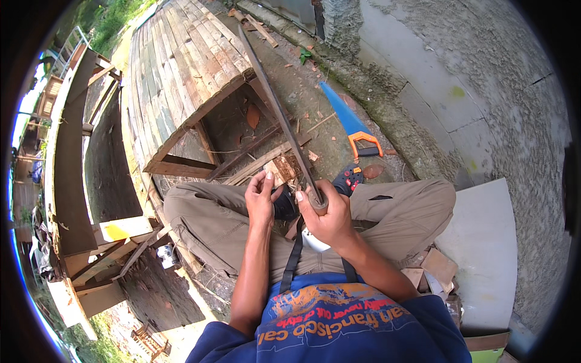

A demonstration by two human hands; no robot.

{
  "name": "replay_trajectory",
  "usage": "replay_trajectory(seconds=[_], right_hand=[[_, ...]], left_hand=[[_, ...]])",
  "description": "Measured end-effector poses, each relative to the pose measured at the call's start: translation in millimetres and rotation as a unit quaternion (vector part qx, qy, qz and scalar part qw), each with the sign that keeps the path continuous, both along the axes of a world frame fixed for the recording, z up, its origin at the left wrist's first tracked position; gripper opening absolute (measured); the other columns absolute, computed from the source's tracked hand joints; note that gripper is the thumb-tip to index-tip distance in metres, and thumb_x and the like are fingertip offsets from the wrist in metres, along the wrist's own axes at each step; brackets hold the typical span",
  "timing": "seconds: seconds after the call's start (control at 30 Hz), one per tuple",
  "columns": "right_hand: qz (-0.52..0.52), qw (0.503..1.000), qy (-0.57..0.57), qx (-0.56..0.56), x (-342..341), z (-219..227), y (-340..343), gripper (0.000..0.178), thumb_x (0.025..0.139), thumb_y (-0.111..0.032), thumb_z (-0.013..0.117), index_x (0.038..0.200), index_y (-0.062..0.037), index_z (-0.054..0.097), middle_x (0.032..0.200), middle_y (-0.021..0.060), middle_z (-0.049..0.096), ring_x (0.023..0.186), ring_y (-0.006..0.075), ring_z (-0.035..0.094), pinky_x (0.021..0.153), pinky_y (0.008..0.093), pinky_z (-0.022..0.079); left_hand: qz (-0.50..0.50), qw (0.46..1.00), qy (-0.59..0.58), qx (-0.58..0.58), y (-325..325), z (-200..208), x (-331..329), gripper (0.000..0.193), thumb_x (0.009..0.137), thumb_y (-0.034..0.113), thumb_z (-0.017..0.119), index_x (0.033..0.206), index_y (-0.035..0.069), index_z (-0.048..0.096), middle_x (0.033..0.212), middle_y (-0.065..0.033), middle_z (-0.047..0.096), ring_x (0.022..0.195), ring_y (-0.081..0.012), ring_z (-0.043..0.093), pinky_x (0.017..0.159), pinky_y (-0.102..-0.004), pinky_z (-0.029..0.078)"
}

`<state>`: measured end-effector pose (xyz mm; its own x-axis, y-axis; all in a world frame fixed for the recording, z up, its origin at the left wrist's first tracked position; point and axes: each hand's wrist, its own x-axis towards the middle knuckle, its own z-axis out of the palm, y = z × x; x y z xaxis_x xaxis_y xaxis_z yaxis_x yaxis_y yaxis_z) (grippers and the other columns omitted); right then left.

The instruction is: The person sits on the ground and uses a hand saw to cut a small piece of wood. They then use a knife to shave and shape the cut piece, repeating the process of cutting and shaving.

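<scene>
My right hand [327, 218] is wrapped round the handle of a long machete [275, 103]. Its dark, narrow blade points away from me, up and to the left. Close by on the left, my left hand [260, 196] has its fingers curled beside a rough, chipped wood block [284, 169] with a reddish-brown face. Whether those fingers grip the block or some small thing, I cannot make out. Both hands are over my crossed legs [387, 212], between the knees.
A handsaw [351, 121] with a blue blade and orange handle lies on the ground ahead to the right. A slatted bamboo bench [181, 54] stands ahead left. Wood strips and chips litter the ground. A rough concrete wall [448, 91] rises on the right, near a pale board [484, 254].
</scene>
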<state>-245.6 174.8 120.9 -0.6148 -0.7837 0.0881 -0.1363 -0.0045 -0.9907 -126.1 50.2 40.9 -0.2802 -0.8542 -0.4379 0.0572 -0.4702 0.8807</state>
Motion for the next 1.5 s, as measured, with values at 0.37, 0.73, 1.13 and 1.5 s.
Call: replay_trajectory(seconds=[0.37, 0.73, 1.13, 1.5], right_hand=[[0.039, 0.990, 0.054, 0.123, -1, -38, -15, 0.026, 0.092, -0.018, 0.071, 0.095, 0.0052, 0.060, 0.071, 0.0248, 0.066, 0.073, 0.0416, 0.071, 0.060, 0.0433, 0.053], [0.117, 0.958, 0.080, 0.249, 1, -51, -11, 0.026, 0.092, -0.019, 0.069, 0.100, 0.0035, 0.059, 0.075, 0.0284, 0.067, 0.073, 0.0468, 0.069, 0.061, 0.0514, 0.053], [0.094, 0.955, 0.084, 0.270, -2, -89, -3, 0.032, 0.090, -0.021, 0.071, 0.098, 0.0073, 0.061, 0.075, 0.0291, 0.066, 0.073, 0.0464, 0.068, 0.061, 0.0457, 0.053], [0.117, 0.947, 0.109, 0.280, 1, -92, 9, 0.025, 0.091, -0.017, 0.065, 0.101, 0.0061, 0.060, 0.079, 0.0330, 0.067, 0.073, 0.0490, 0.068, 0.068, 0.0548, 0.055]], left_hand=[[0.035, 0.999, -0.013, -0.018, -10, -10, 7, 0.026, 0.102, 0.024, 0.065, 0.113, 0.000, 0.063, 0.102, -0.0029, 0.063, 0.093, -0.0105, 0.061, 0.086, -0.0388, 0.062], [0.027, 0.999, -0.024, -0.022, -8, -3, 6, 0.023, 0.101, 0.022, 0.068, 0.115, 0.005, 0.064, 0.094, 0.0035, 0.061, 0.091, -0.0066, 0.060, 0.089, -0.0395, 0.059], [0.032, 0.999, -0.028, 0.001, -7, -7, 13, 0.022, 0.101, 0.024, 0.066, 0.115, 0.006, 0.064, 0.114, -0.0028, 0.065, 0.105, -0.0130, 0.063, 0.090, -0.0399, 0.058], [0.016, 1.000, -0.021, -0.011, -15, -8, 8, 0.025, 0.098, 0.020, 0.070, 0.117, 0.004, 0.063, 0.104, -0.0012, 0.065, 0.095, -0.0096, 0.062, 0.086, -0.0393, 0.059]])
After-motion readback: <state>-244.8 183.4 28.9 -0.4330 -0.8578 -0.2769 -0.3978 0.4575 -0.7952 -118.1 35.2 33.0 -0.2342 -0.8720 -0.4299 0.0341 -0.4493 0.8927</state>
